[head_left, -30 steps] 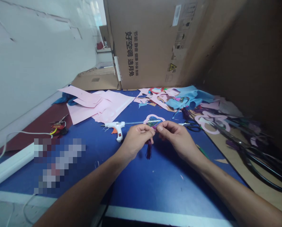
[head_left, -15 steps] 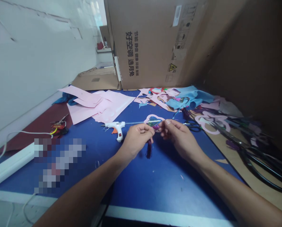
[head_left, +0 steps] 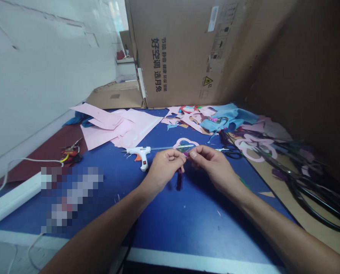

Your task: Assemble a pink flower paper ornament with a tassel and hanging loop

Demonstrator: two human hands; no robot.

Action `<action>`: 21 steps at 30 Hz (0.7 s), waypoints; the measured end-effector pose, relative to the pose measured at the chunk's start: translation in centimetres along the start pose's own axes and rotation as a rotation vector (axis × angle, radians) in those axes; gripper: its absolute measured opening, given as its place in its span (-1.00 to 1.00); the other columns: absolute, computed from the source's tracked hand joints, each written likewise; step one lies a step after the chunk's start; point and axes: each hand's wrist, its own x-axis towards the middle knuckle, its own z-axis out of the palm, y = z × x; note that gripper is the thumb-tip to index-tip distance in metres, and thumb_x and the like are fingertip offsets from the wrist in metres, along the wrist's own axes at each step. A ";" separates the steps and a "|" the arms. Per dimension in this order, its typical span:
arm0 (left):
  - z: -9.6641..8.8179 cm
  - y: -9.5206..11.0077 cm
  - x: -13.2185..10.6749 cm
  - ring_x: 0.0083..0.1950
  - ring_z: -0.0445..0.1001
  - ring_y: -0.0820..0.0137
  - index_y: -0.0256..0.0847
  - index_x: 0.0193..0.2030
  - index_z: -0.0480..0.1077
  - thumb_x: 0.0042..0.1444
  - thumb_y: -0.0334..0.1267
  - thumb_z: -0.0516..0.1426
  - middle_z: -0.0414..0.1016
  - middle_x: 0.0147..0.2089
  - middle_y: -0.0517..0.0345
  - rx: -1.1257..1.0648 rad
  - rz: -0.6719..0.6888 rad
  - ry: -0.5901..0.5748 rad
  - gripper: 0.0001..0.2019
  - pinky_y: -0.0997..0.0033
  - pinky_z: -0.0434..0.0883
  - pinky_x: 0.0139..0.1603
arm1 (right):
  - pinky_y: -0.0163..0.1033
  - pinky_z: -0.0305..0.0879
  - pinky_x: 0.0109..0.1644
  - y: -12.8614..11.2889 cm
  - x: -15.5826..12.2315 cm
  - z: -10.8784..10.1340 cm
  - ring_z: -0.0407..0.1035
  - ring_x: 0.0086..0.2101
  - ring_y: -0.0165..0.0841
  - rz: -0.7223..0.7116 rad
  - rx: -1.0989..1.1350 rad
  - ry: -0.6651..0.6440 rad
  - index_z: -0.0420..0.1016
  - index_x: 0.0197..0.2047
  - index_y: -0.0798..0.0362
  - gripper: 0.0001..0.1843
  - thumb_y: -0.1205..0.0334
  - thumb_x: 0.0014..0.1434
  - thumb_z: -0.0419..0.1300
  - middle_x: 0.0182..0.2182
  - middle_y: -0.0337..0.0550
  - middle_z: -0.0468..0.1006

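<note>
1. Large cardboard box (head_left: 184, 49): big dark characters (head_left: 156, 64), "好空调 选月兔", running downward.
2. Same box, beside them: smaller characters (head_left: 164, 64), "节能 静音 健康 环保 智能".
3. Same box: yellow warning triangle (head_left: 208, 81) with a flame; handling pictograms (head_left: 221, 44), including an umbrella.
4. White label (head_left: 213, 18) there: too small to read.

We can't see the top of the purple tassel (head_left: 179, 180); the left hand (head_left: 165, 164) covers it. Whatever is at the fingertips of the right hand (head_left: 211, 163) is too small for us. Hands hide part of the pink-edged flower (head_left: 183, 142). Big shears (head_left: 296, 192) run off the right edge, cardboard box (head_left: 184, 57) off the top.
</note>
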 end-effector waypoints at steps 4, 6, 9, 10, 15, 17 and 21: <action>0.0 0.0 0.0 -0.46 0.40 0.45 -0.17 -0.35 0.54 0.19 -0.14 0.28 0.49 -0.52 0.21 -0.016 -0.004 -0.012 -0.82 0.43 0.35 -0.33 | -0.22 0.24 -0.31 0.1 0.1 0.0 0.29 -0.43 -0.36 -0.005 -0.011 -0.001 0.59 -0.30 0.00 -0.52 -0.27 0.21 0.47 -0.46 -0.26 0.48; 0.0 0.1 0.1 -0.47 0.39 0.46 -0.17 -0.34 0.55 0.23 -0.10 0.27 0.48 -0.53 0.22 -0.017 0.003 -0.016 -0.79 0.43 0.34 -0.33 | -0.22 0.23 -0.30 0.1 0.0 0.0 0.28 -0.43 -0.36 -0.014 -0.019 -0.005 0.59 -0.30 0.00 -0.53 -0.26 0.22 0.46 -0.46 -0.26 0.48; 0.0 0.2 0.0 -0.47 0.38 0.46 -0.17 -0.36 0.56 0.23 -0.08 0.27 0.47 -0.54 0.22 -0.001 0.010 -0.020 -0.77 0.43 0.34 -0.33 | -0.22 0.23 -0.31 0.1 -0.1 0.0 0.27 -0.43 -0.35 -0.018 -0.028 -0.015 0.58 -0.32 0.00 -0.52 -0.27 0.24 0.44 -0.47 -0.26 0.47; 0.0 0.2 -0.1 -0.47 0.38 0.46 -0.17 -0.35 0.56 0.22 -0.08 0.28 0.47 -0.54 0.22 0.004 0.007 -0.022 -0.78 0.43 0.34 -0.34 | -0.22 0.23 -0.31 0.0 -0.1 0.0 0.27 -0.43 -0.35 -0.017 -0.032 -0.017 0.58 -0.32 -0.01 -0.52 -0.28 0.24 0.44 -0.47 -0.26 0.46; 0.1 -0.1 -0.1 -0.50 0.38 0.46 -0.16 -0.35 0.57 0.17 -0.13 0.31 0.46 -0.55 0.24 0.019 -0.008 -0.027 -0.83 0.43 0.31 -0.37 | -0.22 0.22 -0.32 -0.2 -0.2 0.2 0.26 -0.43 -0.34 -0.015 -0.033 -0.031 0.57 -0.32 -0.01 -0.51 -0.29 0.23 0.43 -0.47 -0.25 0.45; 0.1 -0.1 -0.1 -0.50 0.38 0.47 -0.16 -0.37 0.56 0.15 -0.16 0.31 0.45 -0.56 0.24 0.030 -0.008 -0.017 -0.85 0.43 0.32 -0.37 | -0.21 0.23 -0.32 -0.2 -0.2 0.2 0.26 -0.43 -0.34 -0.015 -0.035 -0.033 0.57 -0.32 -0.01 -0.51 -0.29 0.24 0.43 -0.47 -0.25 0.45; 0.1 -0.2 -0.1 -0.50 0.39 0.46 -0.15 -0.38 0.56 0.13 -0.18 0.30 0.46 -0.55 0.24 0.042 -0.011 -0.006 -0.87 0.43 0.33 -0.37 | -0.21 0.24 -0.32 -0.2 -0.1 0.1 0.27 -0.43 -0.34 -0.017 -0.035 -0.016 0.58 -0.31 0.00 -0.52 -0.27 0.23 0.44 -0.46 -0.25 0.46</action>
